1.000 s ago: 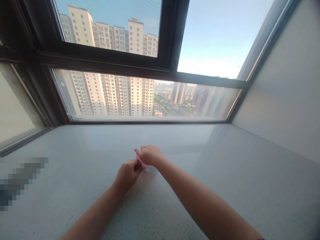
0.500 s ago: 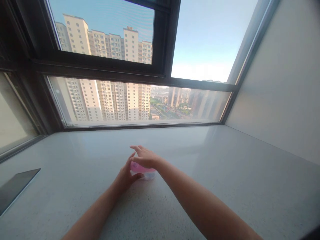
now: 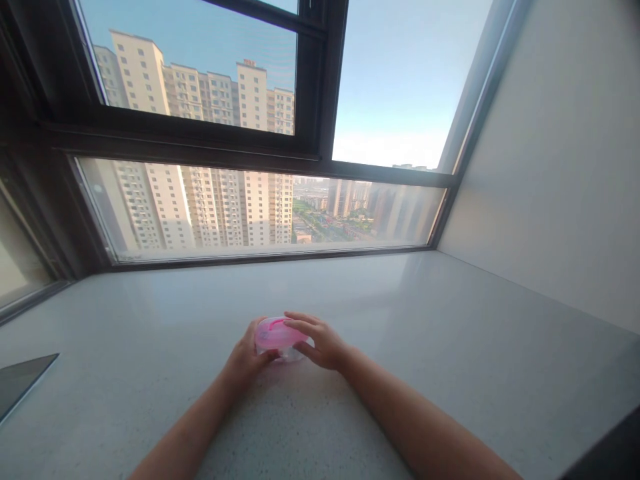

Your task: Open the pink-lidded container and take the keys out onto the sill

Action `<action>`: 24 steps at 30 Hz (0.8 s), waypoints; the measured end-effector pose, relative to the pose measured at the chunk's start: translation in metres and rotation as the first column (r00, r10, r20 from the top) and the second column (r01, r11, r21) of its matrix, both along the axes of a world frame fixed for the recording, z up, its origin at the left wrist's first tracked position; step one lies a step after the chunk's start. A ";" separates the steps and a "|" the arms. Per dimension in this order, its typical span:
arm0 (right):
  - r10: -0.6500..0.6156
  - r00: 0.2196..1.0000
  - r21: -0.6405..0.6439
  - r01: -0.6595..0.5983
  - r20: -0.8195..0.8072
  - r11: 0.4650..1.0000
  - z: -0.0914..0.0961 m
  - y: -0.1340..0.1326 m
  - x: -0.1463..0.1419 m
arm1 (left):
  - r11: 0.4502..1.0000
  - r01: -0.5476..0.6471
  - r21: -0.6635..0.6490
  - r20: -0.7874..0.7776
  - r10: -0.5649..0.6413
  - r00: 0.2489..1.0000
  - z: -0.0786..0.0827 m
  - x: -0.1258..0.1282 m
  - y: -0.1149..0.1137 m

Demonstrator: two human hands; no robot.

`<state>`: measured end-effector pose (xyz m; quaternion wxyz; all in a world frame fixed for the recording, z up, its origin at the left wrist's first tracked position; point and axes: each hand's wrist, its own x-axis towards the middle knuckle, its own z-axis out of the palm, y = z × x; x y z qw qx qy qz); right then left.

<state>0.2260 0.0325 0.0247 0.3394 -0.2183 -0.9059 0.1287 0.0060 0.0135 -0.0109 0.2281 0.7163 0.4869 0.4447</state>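
A small clear round container with a pink lid (image 3: 277, 335) stands on the pale speckled windowsill (image 3: 400, 347). My left hand (image 3: 245, 357) wraps its left side, fingers curled against the wall of the container. My right hand (image 3: 320, 341) is at its right side, with the fingers reaching over the edge of the pink lid. Both hands hold the container between them, and its lower part is mostly hidden by my fingers.
A dark flat slab (image 3: 20, 381), like a phone or tablet, lies at the left edge of the sill. The dark-framed window (image 3: 320, 143) runs along the back, and a plain wall (image 3: 550, 187) closes the right side.
My right hand has come off the top of the lid and moved down to the container's right side, so the pink lid now shows. The view has shifted down and to the right.
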 end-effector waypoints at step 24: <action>-0.530 0.832 -0.499 0.534 0.166 0.682 -0.016 0.090 -0.024 | 0.997 -0.022 -0.073 0.029 0.024 0.999 0.009 0.006 -0.013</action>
